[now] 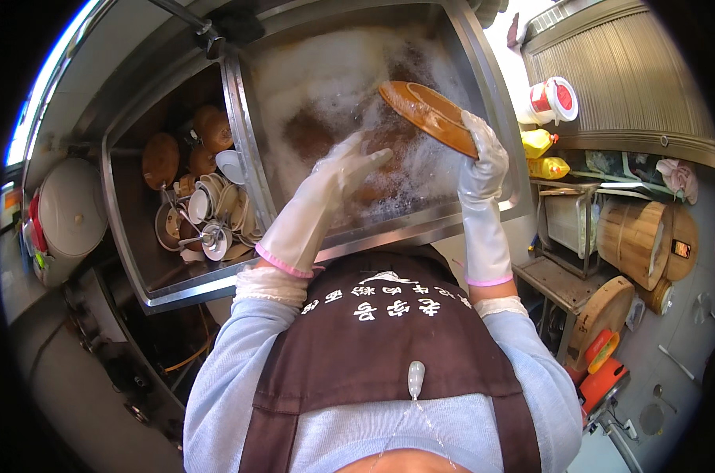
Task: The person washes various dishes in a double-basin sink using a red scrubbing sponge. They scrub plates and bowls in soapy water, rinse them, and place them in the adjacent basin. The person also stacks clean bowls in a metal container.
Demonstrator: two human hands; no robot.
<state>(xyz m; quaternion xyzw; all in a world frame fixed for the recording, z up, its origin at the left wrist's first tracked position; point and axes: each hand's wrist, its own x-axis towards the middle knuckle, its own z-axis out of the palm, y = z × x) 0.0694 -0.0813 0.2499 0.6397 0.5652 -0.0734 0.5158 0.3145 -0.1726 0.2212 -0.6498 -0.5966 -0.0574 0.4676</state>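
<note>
My right hand [484,151], in a white rubber glove with a pink cuff, grips the rim of a brown plate [431,115], which is tilted above the foamy water. My left hand [351,159], gloved the same way, is spread with fingers apart over the water and holds nothing visible. Both hands are over the right basin of a stainless steel sink [363,236], filled with suds and brownish water. Brown shapes show dimly under the surface; what they are I cannot tell.
In the left basin lie stacked white bowls [212,192], brown dishes [160,161] and metal utensils. A faucet [212,44] reaches over the divider. Yellow bottles [547,168] and a white tub [555,100] stand right of the sink. A lidded bin [72,207] is at far left.
</note>
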